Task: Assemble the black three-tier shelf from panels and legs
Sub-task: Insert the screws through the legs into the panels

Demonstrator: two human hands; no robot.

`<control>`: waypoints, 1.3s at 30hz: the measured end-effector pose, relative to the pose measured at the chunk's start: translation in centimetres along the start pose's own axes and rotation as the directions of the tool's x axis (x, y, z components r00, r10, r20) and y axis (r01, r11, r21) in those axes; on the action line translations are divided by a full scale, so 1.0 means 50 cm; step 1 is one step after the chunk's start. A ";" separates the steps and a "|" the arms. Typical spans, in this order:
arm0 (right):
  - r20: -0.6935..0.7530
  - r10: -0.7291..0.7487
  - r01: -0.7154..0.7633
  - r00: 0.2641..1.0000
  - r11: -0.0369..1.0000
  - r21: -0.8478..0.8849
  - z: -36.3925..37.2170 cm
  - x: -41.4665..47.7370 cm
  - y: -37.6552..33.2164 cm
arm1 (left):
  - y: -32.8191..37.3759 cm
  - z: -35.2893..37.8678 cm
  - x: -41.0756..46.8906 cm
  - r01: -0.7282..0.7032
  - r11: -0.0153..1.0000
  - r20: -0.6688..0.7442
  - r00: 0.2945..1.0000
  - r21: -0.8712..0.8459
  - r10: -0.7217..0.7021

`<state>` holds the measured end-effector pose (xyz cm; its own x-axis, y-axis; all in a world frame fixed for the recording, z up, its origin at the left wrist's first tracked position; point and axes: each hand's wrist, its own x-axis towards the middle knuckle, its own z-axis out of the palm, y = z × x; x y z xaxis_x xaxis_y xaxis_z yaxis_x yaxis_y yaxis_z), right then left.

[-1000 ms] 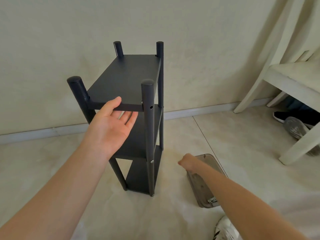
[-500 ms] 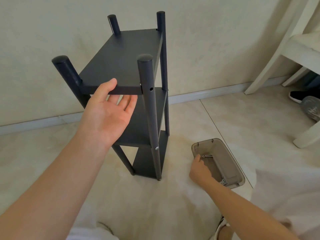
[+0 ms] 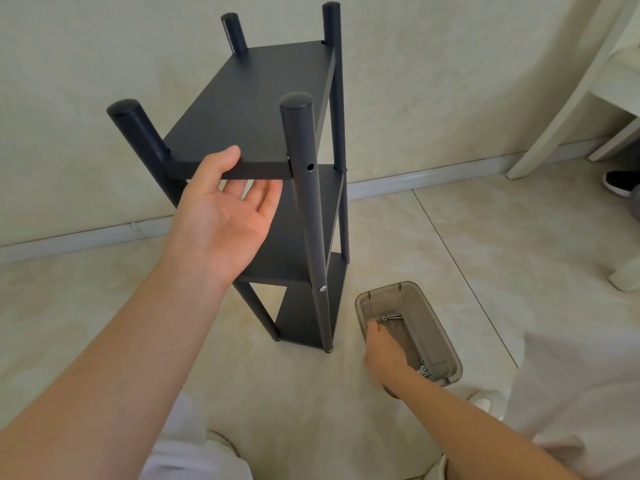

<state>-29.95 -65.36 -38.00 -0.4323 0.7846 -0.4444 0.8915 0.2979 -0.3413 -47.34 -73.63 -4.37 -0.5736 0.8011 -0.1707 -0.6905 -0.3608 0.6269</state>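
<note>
Three panels sit between four upright legs, so the shelf (image 3: 270,168) looks nearly built; it stands on the floor near the wall. Just right of the shelf's foot lies the tray (image 3: 446,344), with bare floor around it. The left hand (image 3: 225,216) is wide open at the shelf's top front edge, thumb on the edge and fingers straight underneath. The right hand (image 3: 384,348), the nearer to the tray, reaches into it; whether it holds anything I cannot tell. The hole (image 3: 310,166) in the shelf's near right leg faces the person, empty. One screw (image 3: 393,317) lies crosswise just beyond the right fingertips, probably next.
</note>
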 end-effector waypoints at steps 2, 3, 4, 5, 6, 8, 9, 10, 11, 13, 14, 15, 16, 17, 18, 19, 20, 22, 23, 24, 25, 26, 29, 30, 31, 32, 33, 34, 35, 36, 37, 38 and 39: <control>0.031 -0.036 0.035 0.999 0.999 0.039 0.012 -0.005 -0.011 | -0.001 0.002 0.000 0.004 1.000 0.001 1.000 -0.010 -0.004; 0.042 -0.055 0.053 0.998 0.997 0.049 0.017 -0.008 -0.016 | -0.001 0.002 0.000 0.005 1.000 0.003 1.000 -0.013 -0.005; 0.050 -0.072 0.069 0.996 0.996 0.056 0.023 -0.011 -0.021 | -0.001 0.003 0.000 0.006 1.000 0.004 1.000 -0.016 -0.006; 0.059 -0.089 0.085 0.994 0.994 0.069 0.028 -0.013 -0.025 | -0.001 0.004 0.000 0.006 1.000 0.003 1.000 -0.018 -0.006; 0.072 -0.105 0.099 0.992 0.992 0.079 0.033 -0.014 -0.028 | -0.001 0.005 0.000 0.005 1.000 0.003 1.000 -0.019 -0.005; 0.100 -0.142 0.133 0.985 0.987 0.094 0.040 -0.016 -0.034 | -0.001 0.006 0.000 0.000 1.000 0.001 1.000 -0.023 0.000; 0.106 -0.160 0.148 0.981 0.983 0.107 0.041 -0.015 -0.035 | -0.001 0.006 0.000 -0.001 1.000 -0.001 1.000 -0.024 0.001; 0.118 -0.167 0.152 0.979 0.981 0.123 0.041 -0.013 -0.035 | -0.001 0.005 -0.001 0.000 1.000 -0.002 1.000 -0.024 0.000; 0.117 -0.173 0.155 0.978 0.977 0.148 0.038 -0.011 -0.035 | -0.001 0.005 -0.001 0.002 1.000 -0.003 1.000 -0.023 -0.002; 0.108 -0.159 0.136 0.981 0.972 0.190 0.032 0.003 -0.027 | -0.002 0.005 -0.002 0.003 1.000 -0.001 1.000 -0.024 -0.003; 0.107 -0.130 0.107 0.986 0.974 0.202 0.027 0.011 -0.019 | -0.002 0.005 -0.003 0.003 1.000 0.003 1.000 -0.030 -0.003; 0.104 -0.103 0.080 0.989 0.975 0.210 0.022 0.020 -0.009 | -0.002 0.006 -0.004 0.002 0.999 0.007 1.000 -0.037 -0.001; 0.102 -0.072 0.049 0.992 0.977 0.207 0.017 0.029 0.004 | -0.002 0.006 -0.005 0.001 0.999 0.010 1.000 -0.042 0.000; 0.102 -0.049 0.029 0.994 0.981 0.193 0.011 0.038 0.017 | -0.002 0.006 -0.005 -0.002 0.999 0.009 1.000 -0.042 0.002; 0.112 -0.023 0.004 0.993 0.986 0.165 0.005 0.047 0.029 | -0.001 0.006 -0.006 -0.007 0.999 0.006 1.000 -0.040 0.007; 0.128 -0.004 -0.013 0.992 0.991 0.134 -0.001 0.057 0.040 | -0.001 0.006 -0.006 -0.014 0.999 0.001 1.000 -0.037 0.014; 0.151 0.010 -0.025 0.989 0.995 0.098 -0.005 0.065 0.050 | -0.001 0.007 -0.006 -0.022 0.999 -0.004 1.000 -0.037 0.022; 0.213 0.031 -0.035 0.977 0.999 0.019 -0.008 0.078 0.065 | -0.002 0.008 -0.005 -0.035 0.999 -0.001 0.999 -0.039 0.035; 0.248 0.038 -0.036 0.968 0.999 -0.015 -0.007 0.084 0.068 | -0.002 0.008 -0.005 -0.041 0.999 0.004 0.999 -0.035 0.041; 0.275 0.039 -0.030 0.961 0.999 -0.036 -0.005 0.088 0.069 | -0.003 0.007 -0.006 -0.045 0.999 0.010 0.999 -0.025 0.046; 0.290 0.031 -0.019 0.956 0.999 -0.044 0.000 0.096 0.069 | -0.004 0.006 -0.005 -0.047 0.999 0.020 0.999 -0.015 0.047; 0.301 0.021 -0.007 0.953 0.999 -0.047 0.005 0.102 0.068 | -0.005 0.005 -0.004 -0.046 0.999 0.035 0.998 -0.007 0.046; 0.290 -0.021 0.035 0.957 0.998 -0.046 0.026 0.122 0.066 | -0.007 0.002 0.000 -0.042 0.999 0.067 0.997 -0.001 0.042; 0.276 -0.031 0.042 0.961 0.999 -0.034 0.031 0.127 0.065 | -0.007 0.001 0.001 -0.040 0.999 0.070 0.997 -0.001 0.040; 0.261 -0.036 0.045 0.965 0.999 -0.029 0.036 0.132 0.066 | -0.008 0.001 0.002 -0.038 0.999 0.076 0.996 -0.002 0.038; 0.250 -0.036 0.047 0.968 0.998 -0.038 0.041 0.137 0.066 | -0.010 0.001 0.003 -0.037 0.999 0.085 0.996 -0.003 0.037; 0.239 -0.030 0.042 0.970 0.998 -0.048 0.046 0.141 0.067 | -0.012 0.001 0.004 -0.038 0.999 0.093 0.995 -0.003 0.038; 0.230 -0.017 0.031 0.973 0.998 -0.062 0.051 0.145 0.067 | -0.014 0.003 0.005 -0.041 0.999 0.096 0.995 -0.002 0.041; 0.215 -0.007 0.022 0.977 0.997 -0.072 0.055 0.147 0.067 | -0.015 0.004 0.006 -0.046 0.999 0.093 0.995 -0.005 0.046; 0.200 -0.002 0.018 0.980 0.997 -0.079 0.059 0.149 0.065 | -0.016 0.005 0.006 -0.050 0.999 0.088 0.995 -0.011 0.050; 0.186 -0.004 0.023 0.982 0.995 -0.098 0.064 0.150 0.065 | -0.016 0.007 0.006 -0.051 0.999 0.084 0.995 -0.018 0.052; 0.179 -0.005 0.029 0.984 0.991 -0.128 0.069 0.151 0.065 | -0.017 0.009 0.006 -0.051 0.998 0.082 0.995 -0.023 0.053; 0.173 -0.009 0.038 0.985 0.986 -0.165 0.074 0.149 0.066 | -0.016 0.010 0.006 -0.050 0.998 0.078 0.996 -0.025 0.052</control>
<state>-30.74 -60.54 -45.52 -0.4574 0.6758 -0.5781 0.8845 0.4130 -0.2170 -46.72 -72.88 -4.56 -0.5729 0.8159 -0.0782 -0.6714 -0.4125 0.6157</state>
